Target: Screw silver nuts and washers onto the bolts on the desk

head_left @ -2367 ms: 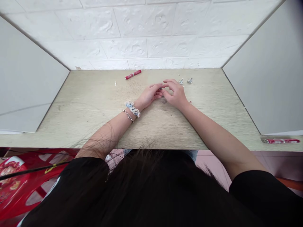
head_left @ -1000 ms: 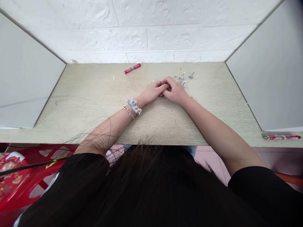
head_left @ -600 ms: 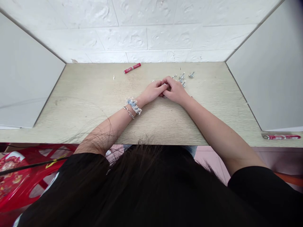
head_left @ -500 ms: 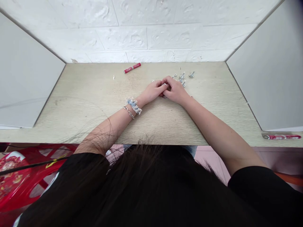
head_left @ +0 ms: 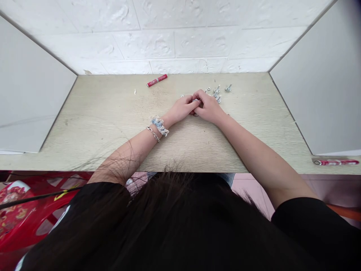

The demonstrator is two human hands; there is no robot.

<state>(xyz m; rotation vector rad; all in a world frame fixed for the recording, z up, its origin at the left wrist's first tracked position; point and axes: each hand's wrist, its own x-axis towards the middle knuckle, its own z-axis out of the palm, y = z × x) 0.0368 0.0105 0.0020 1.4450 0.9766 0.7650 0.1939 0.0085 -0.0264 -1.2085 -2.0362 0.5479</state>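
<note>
My left hand (head_left: 182,108) and my right hand (head_left: 208,107) meet over the wooden desk (head_left: 186,150), fingertips touching. Both have their fingers closed around something small and pale that the fingers mostly hide. Right behind my right hand lies a group of several silver bolts (head_left: 217,94), with a small nut (head_left: 208,89) beside them. One more bolt (head_left: 228,88) stands apart to the right. A small metal piece (head_left: 182,96) shows just behind my left hand.
A red tube (head_left: 157,80) lies near the white wall, and another red tube (head_left: 336,162) lies at the desk's front right edge. Grey panels flank the desk on the left (head_left: 31,94) and right (head_left: 321,90). A red chair (head_left: 36,210) stands below left.
</note>
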